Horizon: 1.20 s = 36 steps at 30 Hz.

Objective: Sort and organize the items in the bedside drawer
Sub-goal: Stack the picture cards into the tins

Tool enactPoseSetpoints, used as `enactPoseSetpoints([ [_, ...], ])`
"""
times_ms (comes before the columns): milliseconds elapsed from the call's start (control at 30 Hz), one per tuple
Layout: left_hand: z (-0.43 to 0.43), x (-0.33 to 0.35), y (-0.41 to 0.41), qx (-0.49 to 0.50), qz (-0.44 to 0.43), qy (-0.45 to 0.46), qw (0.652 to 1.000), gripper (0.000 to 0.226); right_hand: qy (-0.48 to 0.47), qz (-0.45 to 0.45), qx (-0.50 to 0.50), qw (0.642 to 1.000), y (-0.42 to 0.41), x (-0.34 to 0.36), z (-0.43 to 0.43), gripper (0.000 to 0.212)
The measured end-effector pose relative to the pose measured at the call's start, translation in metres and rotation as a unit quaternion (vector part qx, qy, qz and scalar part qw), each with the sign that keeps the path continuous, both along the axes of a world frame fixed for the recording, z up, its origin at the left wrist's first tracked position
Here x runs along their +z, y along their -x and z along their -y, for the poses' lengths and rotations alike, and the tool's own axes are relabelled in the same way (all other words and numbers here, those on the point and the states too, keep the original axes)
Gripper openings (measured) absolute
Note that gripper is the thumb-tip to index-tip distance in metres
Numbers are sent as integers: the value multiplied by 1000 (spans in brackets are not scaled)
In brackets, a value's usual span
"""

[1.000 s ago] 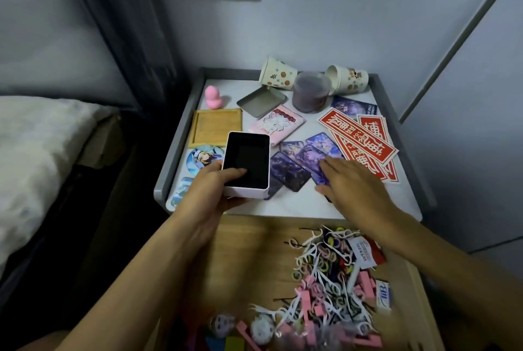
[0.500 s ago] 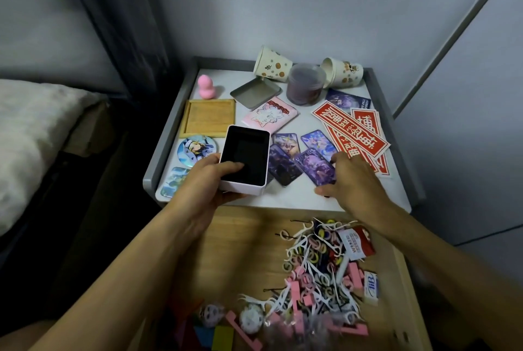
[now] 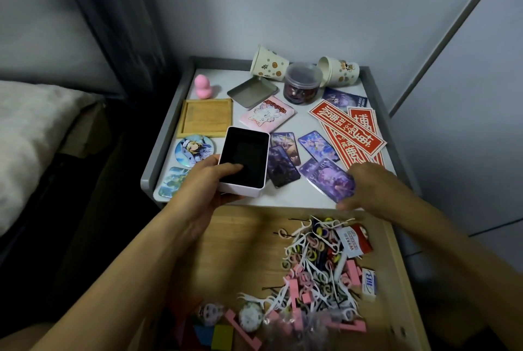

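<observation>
– Two hands busy? What does each hold?
– My left hand (image 3: 202,185) grips a box (image 3: 243,162) by its near end, thumb inside, at the front edge of the nightstand (image 3: 285,195). The box is pale pink outside and black within, open on top, with rounded corners.
– And the other?
– My right hand (image 3: 370,186) pinches a glossy purple card (image 3: 329,180) by its near corner, beside more cards (image 3: 283,163). The drawer (image 3: 240,237) below stands open.
</observation>
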<state>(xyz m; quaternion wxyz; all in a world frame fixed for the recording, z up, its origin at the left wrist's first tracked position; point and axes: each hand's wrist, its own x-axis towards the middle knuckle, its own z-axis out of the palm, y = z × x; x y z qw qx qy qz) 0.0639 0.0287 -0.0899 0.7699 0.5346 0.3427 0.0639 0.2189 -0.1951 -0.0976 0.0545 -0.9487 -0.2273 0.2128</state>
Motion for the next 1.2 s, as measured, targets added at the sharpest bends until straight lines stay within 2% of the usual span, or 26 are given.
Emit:
enactPoseSetpoints([
  [233,2,1,1,-8,-2,-5,1000,24,-36,65,-33,997,5,-4,-6,82],
  [433,2,1,1,-5,-4,-3,1000,24,5,70,4,998,14,-2,-16,61],
  [567,2,0,-1,-7,-5,-5,1000,23,18,39,15,999,14,-1,-15,63],
  [733,5,0,-2,-11,-2,-3,1000,20,-11,-7,-2,1000,15,5,-10,69],
  [833,5,0,-1,-5,-3,1,1000,19,-58,-53,-27,997,5,12,-6,54],
  [967,5,-1,-2,6,-5,18,1000,22,-147,-218,-73,962,-7,31,-2,22],
  [1067,6,0,-2,10,-3,47,999,25,-225,-260,-104,933,-5,39,-2,15],
  [1133,8,1,-1,7,-2,58,998,25,-338,-267,-139,892,0,42,-6,17],
  [1200,13,1,-1,-3,-1,69,998,27,-440,-294,-156,834,10,43,-13,21],
])
